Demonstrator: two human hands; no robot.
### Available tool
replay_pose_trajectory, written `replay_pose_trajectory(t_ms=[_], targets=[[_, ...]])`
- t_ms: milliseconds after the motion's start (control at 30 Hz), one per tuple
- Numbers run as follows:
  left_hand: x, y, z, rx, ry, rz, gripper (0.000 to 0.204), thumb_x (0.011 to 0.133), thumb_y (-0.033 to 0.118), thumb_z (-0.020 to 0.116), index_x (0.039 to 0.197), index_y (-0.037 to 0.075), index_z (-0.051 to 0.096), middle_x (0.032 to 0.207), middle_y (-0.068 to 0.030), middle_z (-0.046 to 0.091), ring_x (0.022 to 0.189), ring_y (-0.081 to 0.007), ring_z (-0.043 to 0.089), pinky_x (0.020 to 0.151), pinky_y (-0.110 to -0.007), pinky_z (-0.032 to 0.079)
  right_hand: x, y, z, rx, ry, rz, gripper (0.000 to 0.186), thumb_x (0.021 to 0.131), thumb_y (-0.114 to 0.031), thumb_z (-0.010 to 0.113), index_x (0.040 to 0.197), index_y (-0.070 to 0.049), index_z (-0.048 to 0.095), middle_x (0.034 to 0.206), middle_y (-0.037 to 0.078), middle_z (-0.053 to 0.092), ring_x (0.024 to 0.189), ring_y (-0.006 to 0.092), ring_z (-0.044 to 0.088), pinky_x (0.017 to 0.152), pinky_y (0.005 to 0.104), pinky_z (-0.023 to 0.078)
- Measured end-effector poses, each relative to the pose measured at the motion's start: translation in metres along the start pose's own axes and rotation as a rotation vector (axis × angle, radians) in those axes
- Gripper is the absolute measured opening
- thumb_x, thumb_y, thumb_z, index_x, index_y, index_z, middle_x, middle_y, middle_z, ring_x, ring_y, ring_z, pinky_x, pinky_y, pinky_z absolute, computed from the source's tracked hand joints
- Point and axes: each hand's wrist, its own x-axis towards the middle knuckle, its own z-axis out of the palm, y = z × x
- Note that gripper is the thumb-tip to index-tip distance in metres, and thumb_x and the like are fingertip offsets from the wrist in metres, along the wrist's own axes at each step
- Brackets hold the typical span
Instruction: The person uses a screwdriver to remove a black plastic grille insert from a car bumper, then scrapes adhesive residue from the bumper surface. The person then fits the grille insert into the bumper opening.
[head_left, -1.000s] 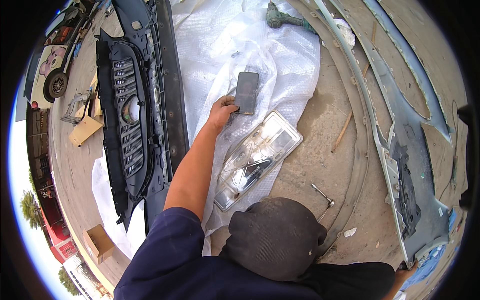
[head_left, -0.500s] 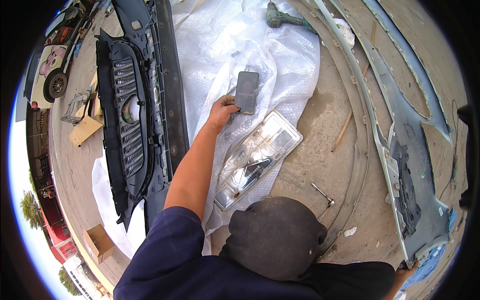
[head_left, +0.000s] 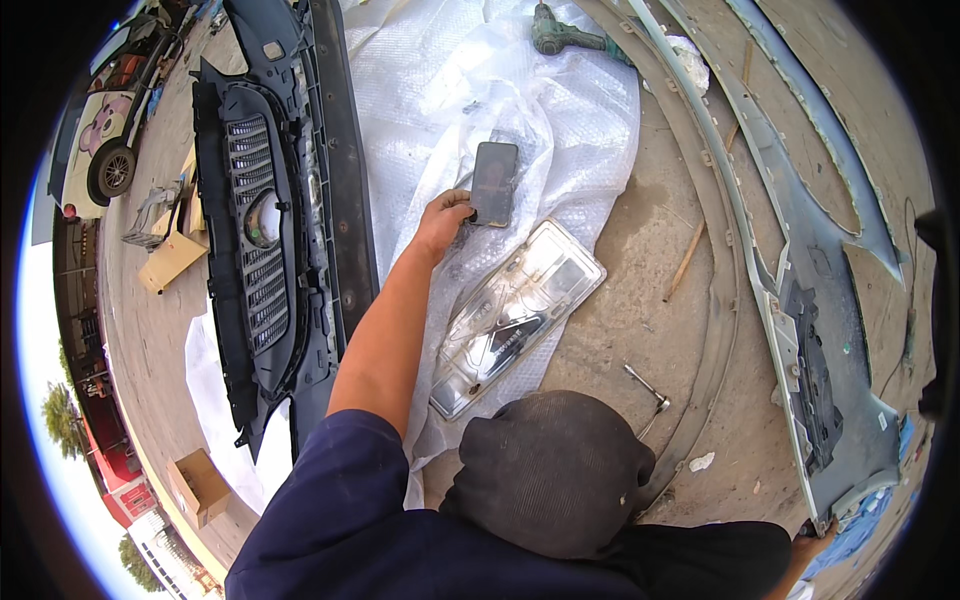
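Observation:
At the centre, my left hand point(head_left: 447, 215) has its fingers closed on the lower left corner of a black smartphone point(head_left: 494, 183), which lies on bubble wrap point(head_left: 575, 120). Just below it is a clear plastic case point(head_left: 517, 318) with metal showing inside. My right hand point(head_left: 808, 548) is low at the right, at the lower end of a grey bumper panel point(head_left: 840, 480); its fingers are mostly hidden. A dark grey, cloth-covered rounded shape point(head_left: 550, 470) fills the lower middle between my arms.
Left lies a black bumper with grille point(head_left: 257, 280), past it cardboard point(head_left: 170, 260), a box point(head_left: 198, 485) and a parked vehicle point(head_left: 90, 140). A green power drill point(head_left: 560, 38) is at the top. Curved trim point(head_left: 725, 250), a stick point(head_left: 685, 265) and a metal tool point(head_left: 645, 388) lie right.

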Motion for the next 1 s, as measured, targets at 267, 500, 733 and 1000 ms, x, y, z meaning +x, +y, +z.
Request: replay_pose_trajectory(t_ms=[267,500,733,1000], targets=[[0.016,0.014,0.017,0.150,0.149,-0.090,0.030,0.100,0.020,0.075,0.120,-0.002,0.075,0.107,-0.0081,0.076,0.095,-0.0180,0.067,0.090,-0.033,0.051,0.001,-0.002,0.000,0.070,0.049,0.016,0.043,0.111,-0.042,0.059,0.139,-0.011,0.069,0.121,0.004,0.075,0.095,0.0192,0.070,0.074,0.0323,0.052],[0.009,0.012,0.001,0.122,-0.019,-0.037,0.043,0.089,0.003,0.078,0.131,-0.005,0.071,0.114,-0.0105,0.077,0.105,-0.0218,0.071,0.102,-0.034,0.053,0.013,0.017,-0.004,0.028,-0.015,-0.019,0.043,0.110,-0.042,0.062,0.138,-0.010,0.069,0.124,0.005,0.076,0.097,0.0208,0.071,0.076,0.0337,0.053],[0.004,0.013,0.000,0.120,-0.024,-0.066,0.046,0.087,0.002,0.077,0.132,-0.005,0.070,0.120,-0.0128,0.077,0.108,-0.0231,0.072,0.103,-0.034,0.052,0.049,0.014,-0.035,0.018,-0.070,-0.085,0.041,0.111,-0.040,0.060,0.140,-0.013,0.068,0.127,0.006,0.075,0.102,0.0211,0.071,0.078,0.0345,0.054],[0.010,0.019,0.003,0.138,0.016,-0.113,0.044,0.086,0.005,0.079,0.128,-0.005,0.071,0.113,-0.0122,0.078,0.102,-0.0228,0.072,0.097,-0.034,0.054,0.030,0.014,-0.016,0.045,-0.024,-0.038,0.041,0.111,-0.038,0.059,0.142,-0.012,0.066,0.130,0.006,0.074,0.103,0.0212,0.070,0.077,0.0344,0.053]])
